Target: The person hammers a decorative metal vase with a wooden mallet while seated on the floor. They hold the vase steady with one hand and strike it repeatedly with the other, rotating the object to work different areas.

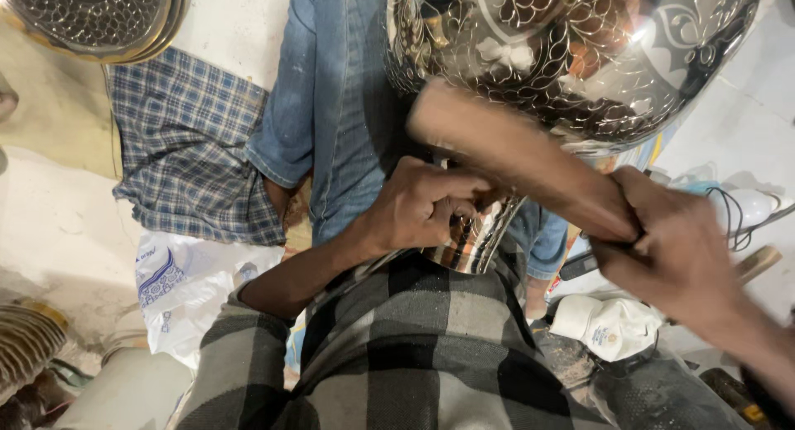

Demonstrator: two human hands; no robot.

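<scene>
A large shiny metal vessel with engraved leaf patterns lies across my lap, its narrow neck pointing toward me. My left hand is closed against the neck just below the body, fingers curled tightly together. Whether they pinch something small is hidden. My right hand grips the thin end of a wooden mallet. The mallet is blurred with motion and slants up and left, with its thick end against the vessel's lower body above my left hand.
Another engraved metal dish sits at the top left. A blue checked cloth and a white plastic bag lie on the floor at left. A denim-clad leg is beside the vessel. A white container and a bulb lie at right.
</scene>
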